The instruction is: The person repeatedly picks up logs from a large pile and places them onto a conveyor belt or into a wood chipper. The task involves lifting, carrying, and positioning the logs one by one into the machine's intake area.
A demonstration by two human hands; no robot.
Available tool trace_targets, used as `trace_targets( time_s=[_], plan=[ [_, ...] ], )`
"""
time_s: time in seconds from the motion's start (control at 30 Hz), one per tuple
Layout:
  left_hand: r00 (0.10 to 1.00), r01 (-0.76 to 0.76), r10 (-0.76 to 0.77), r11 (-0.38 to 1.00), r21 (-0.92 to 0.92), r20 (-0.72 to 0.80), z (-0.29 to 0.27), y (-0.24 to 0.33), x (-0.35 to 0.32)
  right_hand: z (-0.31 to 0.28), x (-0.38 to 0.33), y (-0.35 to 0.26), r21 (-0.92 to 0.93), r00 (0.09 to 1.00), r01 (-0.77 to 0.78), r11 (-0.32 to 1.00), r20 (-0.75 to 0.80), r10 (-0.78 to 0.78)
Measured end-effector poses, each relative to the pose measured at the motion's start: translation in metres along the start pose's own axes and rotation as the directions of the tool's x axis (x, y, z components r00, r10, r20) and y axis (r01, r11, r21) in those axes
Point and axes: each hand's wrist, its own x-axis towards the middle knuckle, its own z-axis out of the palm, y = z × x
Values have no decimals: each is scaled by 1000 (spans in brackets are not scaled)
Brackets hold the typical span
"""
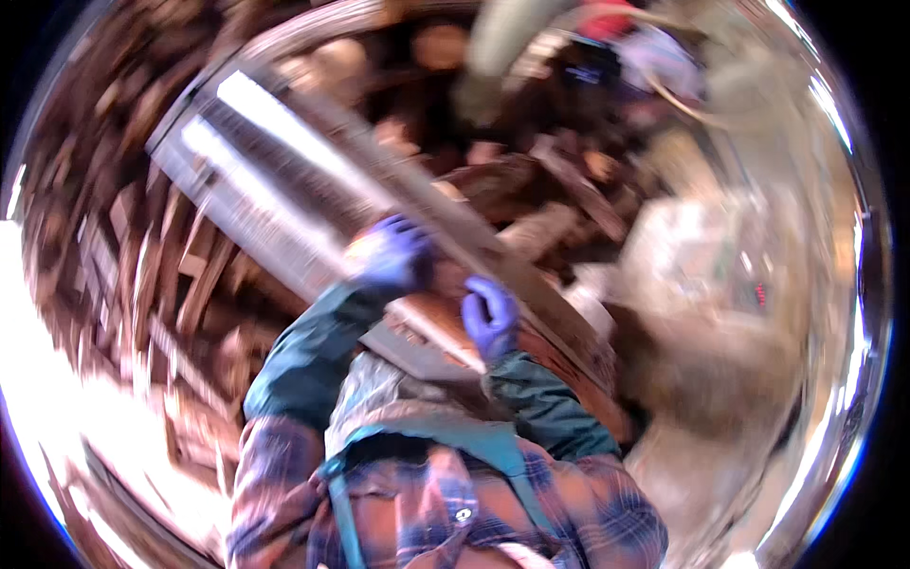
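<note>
The picture is heavily motion-blurred. A long grey metal tray or channel (275, 180) runs from the upper left down toward my chest, with a rusty brown inner face. My left hand (393, 254), in a purple glove, grips its upper edge near the middle. My right hand (490, 316), also in a purple glove, holds the lower end of the same piece from below. Both forearms wear dark green sleeves over a plaid shirt.
Stacks of brown wooden pieces (161, 284) lie to the left and lower left. A pale bulky heap (701, 313) sits to the right. Dark cluttered shapes fill the top centre. Bright glare washes out the left edge.
</note>
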Motion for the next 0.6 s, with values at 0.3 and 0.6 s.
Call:
trace_targets(
  time_s=[0.3,0.6],
  plan=[
    [734,416,-523,851,-321,-434,1,70,-139,63,-31,-72,332,853,-317,889,509,114],
    [-271,896,-953,-198,-397,-136,0,119,-551,181,-162,-119,31,146,-594,804,987,69]
  ],
)
